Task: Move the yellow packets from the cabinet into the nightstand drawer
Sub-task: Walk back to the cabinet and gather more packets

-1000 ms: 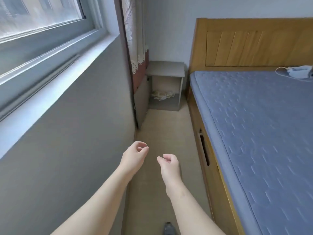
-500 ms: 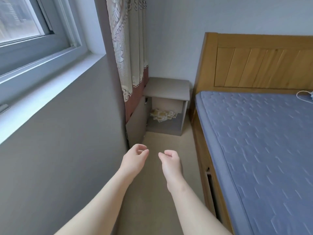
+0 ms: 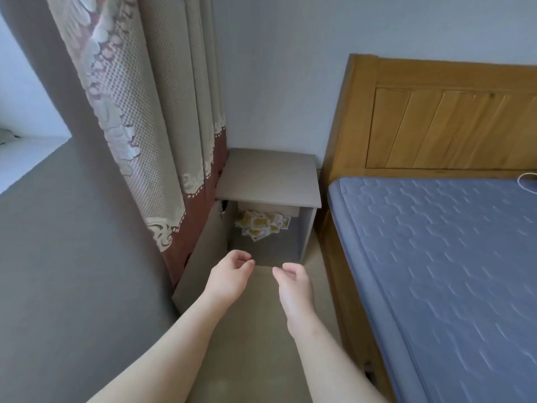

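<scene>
A small grey nightstand (image 3: 268,175) stood in the middle of the frame, tucked into the corner between a patterned beige-and-maroon curtain (image 3: 145,126) on the left and a light wooden headboard (image 3: 436,126) on the right. Its lower cabinet compartment (image 3: 270,251) was open, with the grey door (image 3: 203,257) swung out toward the lower left. A loose heap of yellow packets (image 3: 260,226) lay at the back of that compartment, just under the pale, closed drawer front (image 3: 268,207) beneath the top board.

Both bare forearms reached up from the bottom of the frame. The left hand (image 3: 229,279) hovered just below the open compartment, near the door's edge, its fingers loosely curled and holding nothing. The right hand (image 3: 293,283) hung just beside it, to its right, equally relaxed and empty, thumb and fingers curved inward. Neither hand touched the nightstand or the packets, which were apart from them, higher in the frame.

A blue quilted mattress (image 3: 450,271) filled the right side, with a thin white cable (image 3: 527,181) at its far right edge. Beige floor (image 3: 261,344) ran between the bed and the grey wall (image 3: 72,271) on the left.
</scene>
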`<state>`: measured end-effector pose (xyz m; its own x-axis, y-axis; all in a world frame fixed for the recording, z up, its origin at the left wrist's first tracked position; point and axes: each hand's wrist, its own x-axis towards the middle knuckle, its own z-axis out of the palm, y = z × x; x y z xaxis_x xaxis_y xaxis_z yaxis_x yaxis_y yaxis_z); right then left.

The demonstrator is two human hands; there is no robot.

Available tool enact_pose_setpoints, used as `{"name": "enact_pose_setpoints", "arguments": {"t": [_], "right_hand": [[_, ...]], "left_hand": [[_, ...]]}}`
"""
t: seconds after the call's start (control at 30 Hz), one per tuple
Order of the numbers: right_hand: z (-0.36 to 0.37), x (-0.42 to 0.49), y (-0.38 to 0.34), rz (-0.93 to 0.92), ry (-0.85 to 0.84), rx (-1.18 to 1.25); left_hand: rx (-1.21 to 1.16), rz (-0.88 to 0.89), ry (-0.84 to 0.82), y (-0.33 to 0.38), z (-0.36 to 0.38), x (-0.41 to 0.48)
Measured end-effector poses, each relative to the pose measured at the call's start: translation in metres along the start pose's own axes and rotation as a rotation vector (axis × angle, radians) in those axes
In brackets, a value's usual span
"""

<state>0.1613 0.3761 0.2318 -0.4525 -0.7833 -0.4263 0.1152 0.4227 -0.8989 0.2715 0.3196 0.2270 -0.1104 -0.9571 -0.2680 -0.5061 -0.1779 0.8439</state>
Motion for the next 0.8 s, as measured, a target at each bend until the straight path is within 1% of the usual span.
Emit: {"name": "enact_pose_setpoints", "arguments": {"t": [0.1,0.23,0.33,0.43,0.57,0.73,0.8], "right_hand": [[0.009,0.059,-0.023,0.014,0.031,0.000],[0.013,0.131,-0.033,0.057,0.051,0.020],[0.016,0.187,-0.037,0.078,0.009,-0.038],[0.021,0.255,-0.035,0.100,-0.077,-0.110],[0.032,0.344,-0.019,0.128,-0.185,-0.213],[0.055,0.453,0.030,0.124,-0.197,-0.333],[0.072,0.497,0.065,0.114,-0.195,-0.381]], "left_hand": [[0.033,0.006,-0.045,0.024,0.007,0.065],[0.046,-0.042,-0.095,0.038,0.027,0.133],[0.035,-0.097,-0.086,0.037,0.042,0.183],[0.021,-0.165,-0.032,0.029,0.063,0.240],[-0.001,-0.264,0.013,0.007,0.098,0.309],[0.036,-0.305,-0.003,-0.045,0.140,0.397],[0.048,-0.306,-0.003,-0.080,0.161,0.436]]}}
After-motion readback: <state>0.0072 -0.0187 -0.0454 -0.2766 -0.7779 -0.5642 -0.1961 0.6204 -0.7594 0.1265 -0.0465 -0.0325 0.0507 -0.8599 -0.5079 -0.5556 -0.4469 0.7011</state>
